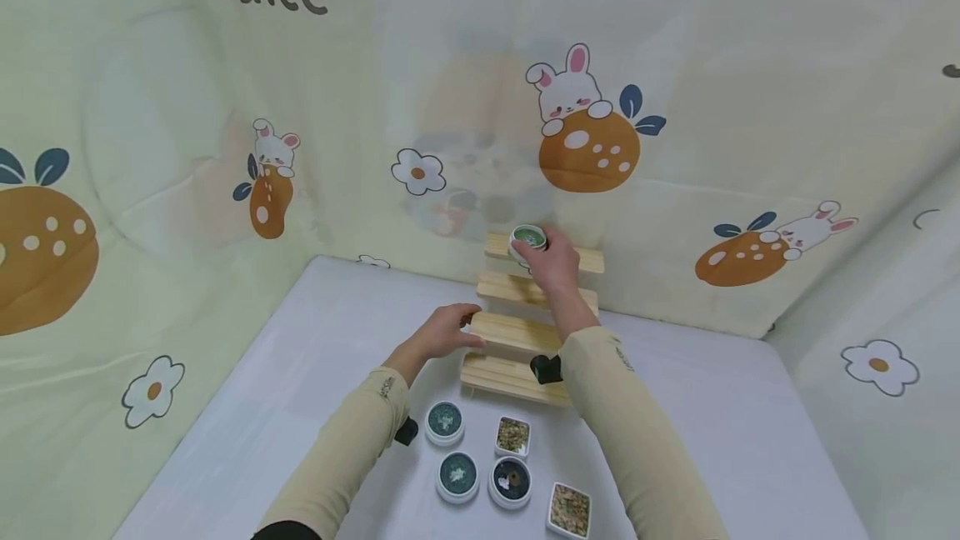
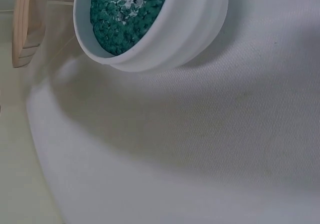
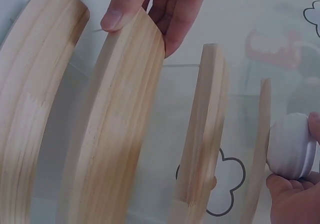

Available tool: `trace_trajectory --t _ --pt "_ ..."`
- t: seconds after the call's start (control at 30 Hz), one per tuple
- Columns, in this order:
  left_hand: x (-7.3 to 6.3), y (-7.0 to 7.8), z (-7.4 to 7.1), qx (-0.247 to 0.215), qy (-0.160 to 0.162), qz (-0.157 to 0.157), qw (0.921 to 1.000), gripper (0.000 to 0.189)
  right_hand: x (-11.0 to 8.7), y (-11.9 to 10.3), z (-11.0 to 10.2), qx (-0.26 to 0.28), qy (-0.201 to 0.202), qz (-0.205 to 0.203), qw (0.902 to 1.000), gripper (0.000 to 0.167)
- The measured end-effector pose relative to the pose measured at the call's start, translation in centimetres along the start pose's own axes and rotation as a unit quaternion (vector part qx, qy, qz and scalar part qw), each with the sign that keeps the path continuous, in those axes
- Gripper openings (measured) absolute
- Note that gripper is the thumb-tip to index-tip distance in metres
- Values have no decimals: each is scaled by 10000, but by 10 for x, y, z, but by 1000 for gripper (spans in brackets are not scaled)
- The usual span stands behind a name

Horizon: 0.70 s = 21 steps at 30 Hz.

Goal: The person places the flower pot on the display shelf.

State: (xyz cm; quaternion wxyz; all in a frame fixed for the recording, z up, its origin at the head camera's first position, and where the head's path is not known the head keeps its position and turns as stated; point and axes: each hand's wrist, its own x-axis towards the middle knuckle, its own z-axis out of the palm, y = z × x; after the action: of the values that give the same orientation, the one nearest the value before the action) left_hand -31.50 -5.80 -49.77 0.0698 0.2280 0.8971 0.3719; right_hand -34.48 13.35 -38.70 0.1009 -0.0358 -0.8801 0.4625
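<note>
A tiered wooden display stand (image 1: 513,332) with stepped shelves rises at the back of the table. My right hand (image 1: 557,263) grips a small round white pot (image 1: 527,238) with green filling at the top shelf; in the right wrist view the pot's base (image 3: 290,146) is against that shelf's edge. My left hand (image 1: 441,332) pinches the left end of a lower shelf, thumb on its front edge (image 3: 112,19) and fingers behind. Nearer me stand round white pots with teal filling (image 1: 445,419), (image 2: 132,21), another with dark filling (image 1: 512,480), and square dishes of brownish bits (image 1: 513,435).
A white cloth covers the table (image 1: 360,307). Behind it hangs a pale curtain (image 1: 465,90) printed with rabbits, oranges and flowers, close to the stand's back. A second square dish (image 1: 570,510) lies near the right forearm.
</note>
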Motion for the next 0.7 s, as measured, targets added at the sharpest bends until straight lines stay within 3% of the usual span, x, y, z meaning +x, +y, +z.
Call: trace_trajectory --t 0.7 --pt "-2 1 -2 160 -38 68 9998 62 4 0 4 37 -71 -46 10000 47"
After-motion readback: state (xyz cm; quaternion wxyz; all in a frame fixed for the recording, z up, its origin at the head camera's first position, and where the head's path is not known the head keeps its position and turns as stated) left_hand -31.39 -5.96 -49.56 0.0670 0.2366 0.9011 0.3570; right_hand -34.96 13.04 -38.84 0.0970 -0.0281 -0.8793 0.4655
